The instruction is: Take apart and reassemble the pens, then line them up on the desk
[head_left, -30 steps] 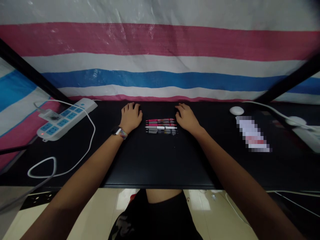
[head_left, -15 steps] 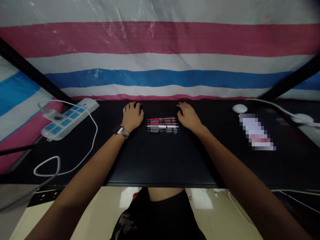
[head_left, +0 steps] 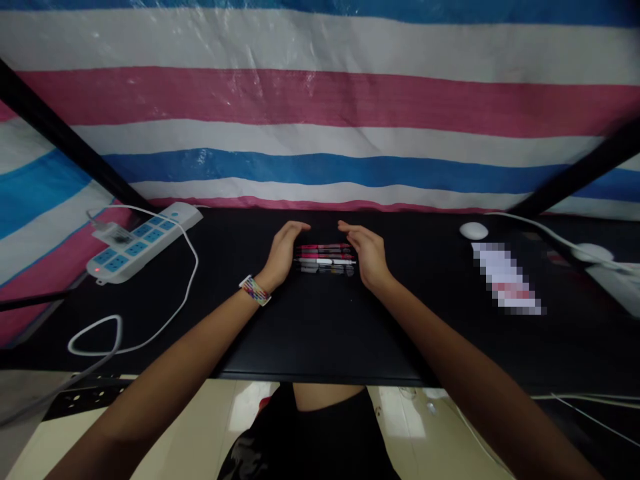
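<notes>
Several pens lie side by side on the black table, red ones at the back, a white one and a clear dark one nearer me. My left hand stands on edge at their left ends, fingers stretched and curving inward. At the right ends my right hand is turned the same way, its fingers extended toward the left. Both palms face the pens, and neither hand grips anything. Whether the palms touch the pen ends I cannot tell. A colourful woven band circles my left wrist.
On the left lies a white power strip with a plugged-in adapter and a looping white cable. To the right are a white mouse, a blurred-out pale item and another cable. A striped plastic sheet hangs behind the table.
Both hands have turned from lying palm-down to standing on edge and moved inward to the pen ends. The pens keep their row. The camera view has tilted slightly upward.
</notes>
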Demonstrator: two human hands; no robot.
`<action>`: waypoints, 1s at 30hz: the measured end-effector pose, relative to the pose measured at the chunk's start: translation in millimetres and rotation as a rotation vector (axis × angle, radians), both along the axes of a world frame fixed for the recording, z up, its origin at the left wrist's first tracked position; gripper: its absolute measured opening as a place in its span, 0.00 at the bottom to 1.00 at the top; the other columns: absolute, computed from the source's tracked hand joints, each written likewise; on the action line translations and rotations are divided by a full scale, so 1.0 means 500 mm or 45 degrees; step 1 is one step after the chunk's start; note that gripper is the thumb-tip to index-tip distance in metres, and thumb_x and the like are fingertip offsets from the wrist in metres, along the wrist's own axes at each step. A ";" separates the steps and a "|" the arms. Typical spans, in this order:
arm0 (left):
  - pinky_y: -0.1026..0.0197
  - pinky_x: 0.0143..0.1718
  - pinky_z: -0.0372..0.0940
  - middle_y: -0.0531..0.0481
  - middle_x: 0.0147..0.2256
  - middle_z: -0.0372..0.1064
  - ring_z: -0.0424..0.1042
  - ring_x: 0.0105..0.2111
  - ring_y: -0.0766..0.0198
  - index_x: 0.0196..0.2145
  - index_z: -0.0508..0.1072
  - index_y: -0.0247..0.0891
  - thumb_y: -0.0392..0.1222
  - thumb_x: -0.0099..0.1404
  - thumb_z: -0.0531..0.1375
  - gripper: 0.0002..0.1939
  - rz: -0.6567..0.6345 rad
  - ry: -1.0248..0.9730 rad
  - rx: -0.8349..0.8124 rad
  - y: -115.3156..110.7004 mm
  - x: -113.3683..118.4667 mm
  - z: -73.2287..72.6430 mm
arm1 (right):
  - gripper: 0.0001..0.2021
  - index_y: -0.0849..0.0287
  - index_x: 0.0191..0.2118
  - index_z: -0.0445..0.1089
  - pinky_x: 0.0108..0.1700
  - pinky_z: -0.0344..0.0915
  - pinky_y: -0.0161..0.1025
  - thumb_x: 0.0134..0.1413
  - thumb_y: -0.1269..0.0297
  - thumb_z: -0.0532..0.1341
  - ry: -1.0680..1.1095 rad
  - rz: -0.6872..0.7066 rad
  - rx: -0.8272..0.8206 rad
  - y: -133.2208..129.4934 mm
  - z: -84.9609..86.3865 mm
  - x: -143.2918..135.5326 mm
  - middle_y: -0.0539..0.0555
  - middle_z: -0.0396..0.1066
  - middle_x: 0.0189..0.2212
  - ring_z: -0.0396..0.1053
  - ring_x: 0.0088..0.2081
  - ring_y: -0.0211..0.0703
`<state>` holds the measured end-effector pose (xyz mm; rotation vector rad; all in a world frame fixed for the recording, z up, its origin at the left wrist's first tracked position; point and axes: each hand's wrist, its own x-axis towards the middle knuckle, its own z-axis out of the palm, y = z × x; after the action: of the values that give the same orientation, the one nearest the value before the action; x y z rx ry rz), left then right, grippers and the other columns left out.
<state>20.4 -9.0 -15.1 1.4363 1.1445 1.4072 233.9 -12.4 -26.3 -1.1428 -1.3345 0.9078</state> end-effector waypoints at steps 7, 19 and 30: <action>0.49 0.66 0.66 0.44 0.47 0.81 0.77 0.55 0.53 0.40 0.81 0.42 0.51 0.80 0.54 0.19 -0.046 -0.056 0.026 -0.032 0.032 0.003 | 0.16 0.56 0.44 0.84 0.70 0.69 0.55 0.66 0.67 0.57 0.129 0.031 0.000 -0.012 0.012 -0.020 0.59 0.84 0.56 0.78 0.64 0.55; 0.49 0.65 0.67 0.43 0.46 0.80 0.79 0.54 0.53 0.41 0.78 0.42 0.52 0.79 0.55 0.17 0.001 -0.106 -0.009 -0.031 0.036 0.000 | 0.14 0.53 0.37 0.83 0.69 0.70 0.57 0.63 0.66 0.58 0.162 0.042 -0.009 -0.029 0.018 -0.031 0.57 0.86 0.51 0.81 0.61 0.56; 0.46 0.64 0.70 0.41 0.41 0.83 0.83 0.49 0.53 0.38 0.75 0.41 0.47 0.76 0.53 0.14 0.018 -0.553 -0.392 0.002 0.000 0.011 | 0.12 0.50 0.37 0.85 0.68 0.69 0.59 0.66 0.60 0.63 -0.132 0.093 0.055 -0.046 0.028 -0.038 0.56 0.86 0.51 0.79 0.61 0.58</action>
<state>20.5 -8.2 -9.8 0.8565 1.0319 1.3936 214.8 -35.5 -12.3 -1.1264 -1.4817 0.8781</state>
